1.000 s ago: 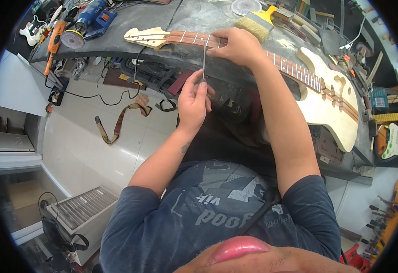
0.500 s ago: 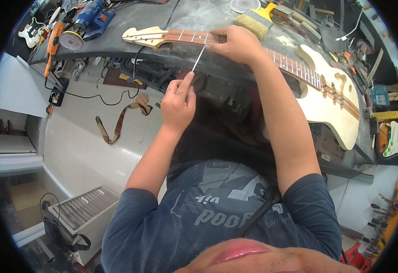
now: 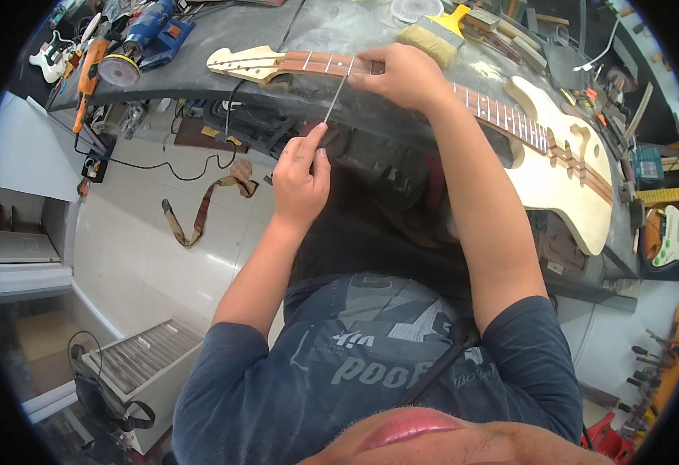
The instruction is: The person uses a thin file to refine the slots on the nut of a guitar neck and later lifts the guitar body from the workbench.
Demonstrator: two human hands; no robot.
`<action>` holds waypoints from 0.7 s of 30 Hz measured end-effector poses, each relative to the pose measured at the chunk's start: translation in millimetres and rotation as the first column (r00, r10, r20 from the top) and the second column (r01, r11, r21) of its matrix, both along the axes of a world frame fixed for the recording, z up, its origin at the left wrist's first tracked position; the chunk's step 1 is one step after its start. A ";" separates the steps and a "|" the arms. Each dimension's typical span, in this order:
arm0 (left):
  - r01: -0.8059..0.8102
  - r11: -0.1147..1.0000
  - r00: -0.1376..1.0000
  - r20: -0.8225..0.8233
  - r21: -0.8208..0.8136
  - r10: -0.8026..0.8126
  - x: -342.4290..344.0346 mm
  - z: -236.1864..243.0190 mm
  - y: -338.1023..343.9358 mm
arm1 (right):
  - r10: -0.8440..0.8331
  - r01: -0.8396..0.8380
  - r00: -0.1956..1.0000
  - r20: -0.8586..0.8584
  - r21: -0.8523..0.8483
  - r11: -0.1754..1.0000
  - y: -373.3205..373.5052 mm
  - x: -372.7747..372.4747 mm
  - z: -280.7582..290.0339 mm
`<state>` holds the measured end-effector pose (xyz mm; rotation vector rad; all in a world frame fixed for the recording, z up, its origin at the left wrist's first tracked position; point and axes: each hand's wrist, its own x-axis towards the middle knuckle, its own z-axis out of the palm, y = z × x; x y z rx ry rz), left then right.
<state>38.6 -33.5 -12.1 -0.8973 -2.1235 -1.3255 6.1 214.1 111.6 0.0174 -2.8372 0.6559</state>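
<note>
An unfinished electric guitar point(image 3: 547, 184) in pale bare wood lies on the workbench. Its brown fretted neck point(image 3: 316, 63) points left to a light headstock, and the body rests at the right. My left hand point(image 3: 303, 174) is closed around a thin metal needle file point(image 3: 336, 102), index finger laid along it. The file's far end reaches a fret on the neck, beside my right fingertips. Over the neck, my right hand point(image 3: 403, 76) is closed with fingers and thumb on it, hiding several frets. Its grip also meets the file's tip.
Beyond the neck lies a yellow-handled brush point(image 3: 436, 35). A blue power tool point(image 3: 149, 27) and an orange tool point(image 3: 91, 74) are at the left bench edge. Wood strips and tools crowd the right. A strap point(image 3: 203, 205) and a black cord lie on the floor.
The file and my left hand have shifted slightly to the left and down, and the file looks a little darker. My right hand stays on the neck, and the guitar has barely moved.
</note>
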 end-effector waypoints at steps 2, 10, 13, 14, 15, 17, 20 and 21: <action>0.004 1.000 0.999 0.035 -0.011 -0.003 1.5 4.1 -1.9 | -0.011 0.012 0.997 0.077 -0.023 1.000 -1.6 1.9 6.7; 0.004 1.000 0.999 -0.042 -0.019 -0.005 -4.0 -0.8 1.4 | -0.002 0.003 1.000 -0.030 0.022 1.000 2.2 -0.9 -3.8; 0.000 1.000 0.998 -0.062 -0.013 -0.001 -5.1 0.2 2.1 | 0.006 -0.006 1.000 0.030 -0.009 1.000 1.3 -0.3 2.7; -0.002 1.000 0.997 -0.073 -0.014 0.001 -6.3 2.4 3.7 | 0.013 -0.009 0.996 0.086 -0.046 0.999 0.5 0.1 5.6; -0.004 1.000 0.997 -0.072 -0.013 0.003 -7.7 7.5 7.8 | 0.014 -0.010 0.996 0.087 -0.045 0.999 0.8 0.4 6.6; -0.003 1.000 1.000 -0.028 -0.027 0.003 -9.4 16.5 14.5 | 0.016 -0.013 0.995 0.093 -0.033 0.999 0.0 0.6 8.0; 0.008 1.000 0.999 -0.049 -0.001 -0.009 -10.5 14.9 19.1 | 0.003 -0.005 0.998 -0.056 -0.036 0.999 5.9 -0.6 -6.4; 0.011 1.000 0.999 -0.053 0.001 -0.011 -9.9 8.9 17.7 | 0.000 -0.002 0.998 -0.059 -0.033 0.999 7.6 -2.5 -8.4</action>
